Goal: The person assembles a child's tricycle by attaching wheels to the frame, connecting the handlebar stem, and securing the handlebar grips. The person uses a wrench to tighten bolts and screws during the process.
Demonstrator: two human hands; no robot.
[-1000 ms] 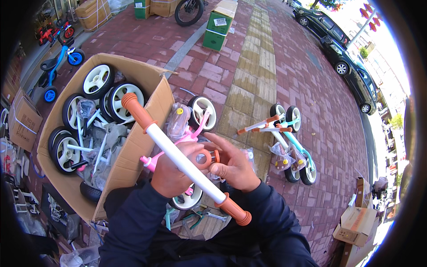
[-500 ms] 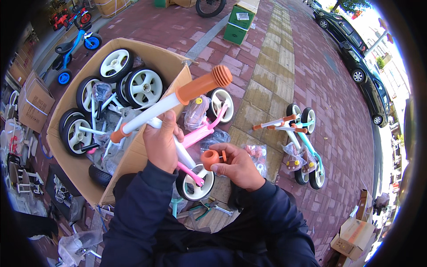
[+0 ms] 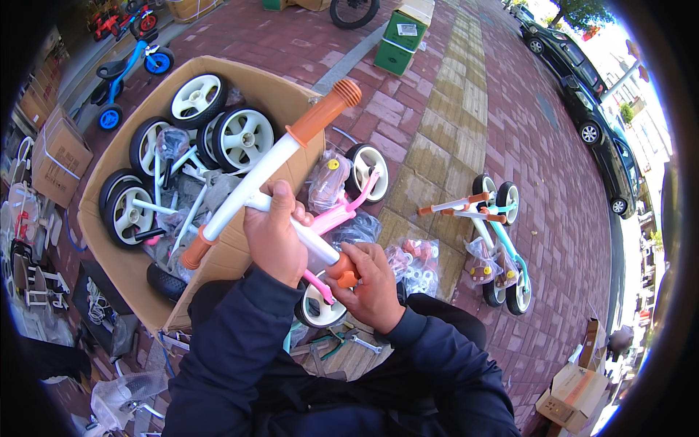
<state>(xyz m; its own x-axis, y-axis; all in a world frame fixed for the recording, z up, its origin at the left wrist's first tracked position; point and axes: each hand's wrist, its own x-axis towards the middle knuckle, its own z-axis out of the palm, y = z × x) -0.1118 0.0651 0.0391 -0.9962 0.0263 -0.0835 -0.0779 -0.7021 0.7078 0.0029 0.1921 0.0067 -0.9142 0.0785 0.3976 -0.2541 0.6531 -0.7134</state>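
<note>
On the left, a blue tricycle (image 3: 127, 69) stands on the pavement (image 3: 535, 138) past the upper left edge of an open cardboard carton (image 3: 226, 255). Inside, white wheels (image 3: 246, 138) with black tyres lie along the carton's upper and left edges, white tubes among them. The left hand (image 3: 275, 237) has its grip wrapped around the stem of a white handlebar (image 3: 255, 180), just below the crossbar, which slants in front of the carton's right edge with an orange sleeve at each end. Beyond the hands lies a pink bike frame (image 3: 338, 215). The right hand (image 3: 375, 288) keeps thumb and fingers clamped on an orange collar (image 3: 341, 266) at the stem's lower end; I cannot tell how far it is seated. Below are pliers (image 3: 335, 342). Farther right come a clear bag of small parts (image 3: 419, 266), then turquoise-framed balance bikes (image 3: 510, 244).
</note>
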